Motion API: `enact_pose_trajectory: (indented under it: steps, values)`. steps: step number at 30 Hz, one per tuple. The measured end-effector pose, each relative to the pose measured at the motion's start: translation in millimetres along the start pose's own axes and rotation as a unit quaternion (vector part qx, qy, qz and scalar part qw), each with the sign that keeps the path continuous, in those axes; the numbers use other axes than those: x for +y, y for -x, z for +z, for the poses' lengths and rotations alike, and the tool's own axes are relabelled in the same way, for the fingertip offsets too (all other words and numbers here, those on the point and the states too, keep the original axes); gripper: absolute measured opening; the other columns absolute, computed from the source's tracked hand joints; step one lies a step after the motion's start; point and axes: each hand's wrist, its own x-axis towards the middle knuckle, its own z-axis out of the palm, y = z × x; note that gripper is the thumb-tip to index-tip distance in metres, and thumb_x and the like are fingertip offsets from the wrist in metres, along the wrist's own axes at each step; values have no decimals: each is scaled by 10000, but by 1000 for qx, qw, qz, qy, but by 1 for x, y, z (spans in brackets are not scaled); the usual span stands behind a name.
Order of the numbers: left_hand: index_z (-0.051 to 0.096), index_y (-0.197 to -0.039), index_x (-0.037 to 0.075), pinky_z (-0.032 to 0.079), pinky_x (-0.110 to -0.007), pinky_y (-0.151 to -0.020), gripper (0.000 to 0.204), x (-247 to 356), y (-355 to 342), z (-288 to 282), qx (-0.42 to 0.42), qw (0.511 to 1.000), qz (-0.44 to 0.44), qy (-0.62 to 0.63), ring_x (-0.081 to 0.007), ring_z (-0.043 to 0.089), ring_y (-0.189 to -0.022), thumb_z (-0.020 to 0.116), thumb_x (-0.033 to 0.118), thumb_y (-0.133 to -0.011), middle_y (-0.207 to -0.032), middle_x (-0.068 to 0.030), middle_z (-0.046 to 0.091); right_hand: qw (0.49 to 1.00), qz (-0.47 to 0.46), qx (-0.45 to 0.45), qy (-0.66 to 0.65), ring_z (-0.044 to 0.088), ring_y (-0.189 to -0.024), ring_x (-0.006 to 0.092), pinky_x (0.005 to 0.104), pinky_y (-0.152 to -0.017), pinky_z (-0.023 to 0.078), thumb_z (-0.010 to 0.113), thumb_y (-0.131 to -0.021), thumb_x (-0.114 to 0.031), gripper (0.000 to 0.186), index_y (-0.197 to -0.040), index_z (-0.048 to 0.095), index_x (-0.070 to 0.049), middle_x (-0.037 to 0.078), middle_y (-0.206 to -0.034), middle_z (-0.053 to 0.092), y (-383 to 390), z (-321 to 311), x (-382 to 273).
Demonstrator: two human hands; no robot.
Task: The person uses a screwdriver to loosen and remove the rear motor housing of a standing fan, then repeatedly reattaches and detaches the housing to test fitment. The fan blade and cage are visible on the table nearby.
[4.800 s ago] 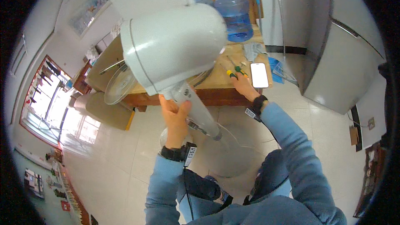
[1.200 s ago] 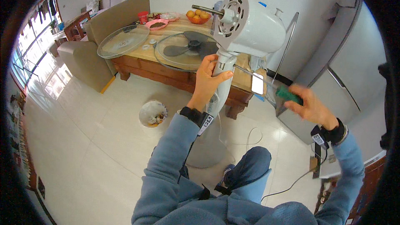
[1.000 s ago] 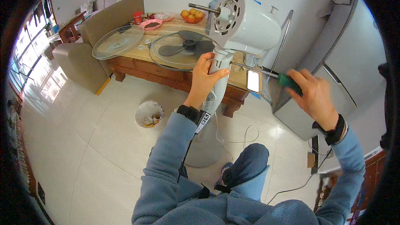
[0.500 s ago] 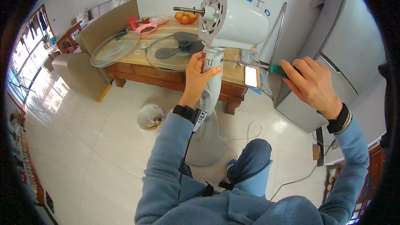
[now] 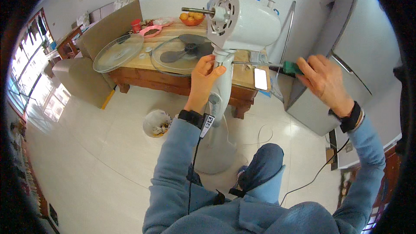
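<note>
A white stand fan (image 5: 249,21) stands upright in front of me with its blades and guards off; the bare metal shaft points left. My left hand (image 5: 206,77) is closed around the neck just below the motor housing, thumb across the front. In my right hand (image 5: 326,82) is a screwdriver (image 5: 291,67) with a green handle, held level. Its long shank runs left to the right side of the neck, where the tip meets the plastic; the screw itself is too small to make out.
Behind the fan is a wooden table (image 5: 147,79) bearing a wire guard (image 5: 117,54), grey fan blades (image 5: 177,55) on another guard, a phone (image 5: 260,79) and a bowl of oranges (image 5: 192,20). A waste bin (image 5: 157,123) stands on the floor. A fridge (image 5: 346,65) is at right.
My right hand has turned on the green handle and shifted slightly right and up. My left hand keeps its place on the neck.
</note>
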Motion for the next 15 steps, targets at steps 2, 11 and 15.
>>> enact_pose_trajectory:
  steps: [2,11,15]
  values:
    - [496,-1182,6,462,-247,-830,422,-1,0,0,1,1000,3,9,-123,581,-941,702,68,-819,-1043,-57,632,991,-52,86,84,529,-569,95,239,-447,414,633,-884,-304,350,-1108,595,-39,93,-778,634,-2,-9,-7]
    - [492,-1179,12,457,-253,-849,385,3,-4,1,-29,999,18,4,-129,565,-997,657,11,-830,-1124,-62,594,558,375,-251,-696,537,-441,99,174,-288,295,506,-953,-397,477,-1110,568,49,186,-765,650,0,0,3]
    - [488,-1188,14,459,-259,-863,386,6,-1,5,0,999,31,-22,-130,567,-1009,642,-12,-836,-1135,-60,594,618,296,-253,-683,543,-444,105,194,-292,319,529,-949,-357,428,-1113,573,37,158,-773,657,3,7,12]
